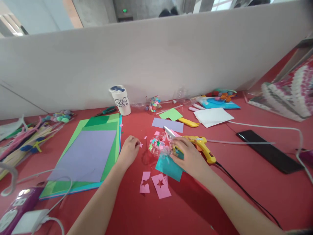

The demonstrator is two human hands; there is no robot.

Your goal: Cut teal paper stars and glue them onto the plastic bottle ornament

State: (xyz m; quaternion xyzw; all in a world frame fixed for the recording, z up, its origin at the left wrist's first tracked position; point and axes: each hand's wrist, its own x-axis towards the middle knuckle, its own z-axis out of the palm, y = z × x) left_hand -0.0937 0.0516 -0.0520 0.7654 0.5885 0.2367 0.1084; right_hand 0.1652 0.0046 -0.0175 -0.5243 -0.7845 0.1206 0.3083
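My left hand (pixel 129 149) is closed in a pinch on a small pink paper star (pixel 141 145) that shows past the fingertips. Scissors (pixel 168 132) with silver blades and a yellow handle are gripped in my right hand (pixel 187 153), the tips directed up and left. Between the hands sits a clear plastic-wrapped bundle (pixel 156 146) covered in pink, green and blue paper stars. A teal sheet (pixel 170 168) lies partly under my right wrist. Nearer me are pink paper pieces (pixel 161 186) with star-shaped holes. Beside my right hand rests a yellow hot glue gun (pixel 206 151).
Stacked coloured paper (pixel 84 155) lies on the left, with a white cup (pixel 121 101) behind it. A yellow utility knife (pixel 188 122) and lilac strip (pixel 167 124) lie farther back. A black phone (pixel 267 150) and white cable (pixel 264 125) occupy the right; a purple power strip (pixel 18 207) is front left.
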